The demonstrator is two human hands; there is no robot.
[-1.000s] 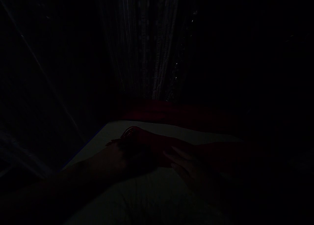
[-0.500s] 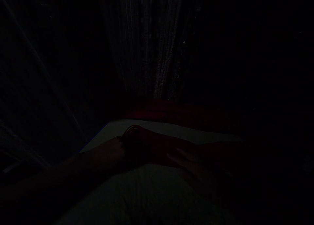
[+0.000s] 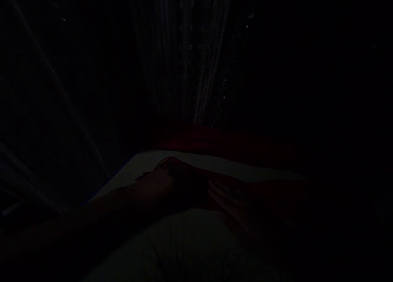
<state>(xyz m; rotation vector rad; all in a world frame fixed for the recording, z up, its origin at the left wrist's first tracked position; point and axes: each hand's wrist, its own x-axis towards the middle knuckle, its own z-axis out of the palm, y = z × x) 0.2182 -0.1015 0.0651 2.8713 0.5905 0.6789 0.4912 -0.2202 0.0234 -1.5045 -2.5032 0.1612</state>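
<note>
The picture is very dark. A red cloth (image 3: 215, 176) lies across a pale surface (image 3: 221, 161), and thin curved lines mark its rounded left end. My left hand (image 3: 168, 185) reaches over that end from the left and rests on the cloth. Its fingers are lost in shadow. On the cloth further right lies my right hand (image 3: 236, 202), fingers stretched out and flat, pointing left. The right forearm and the cloth's right part fade into black.
Behind the pale surface runs a second band of red fabric (image 3: 187, 142). Past it, patterned striped material (image 3: 202, 73) hangs or stands, with small glints beside it. A blue edge (image 3: 113, 176) borders the pale surface at left.
My left hand has slid to the right along the red cloth, baring a small reddish edge at its left. My right hand stays almost in place.
</note>
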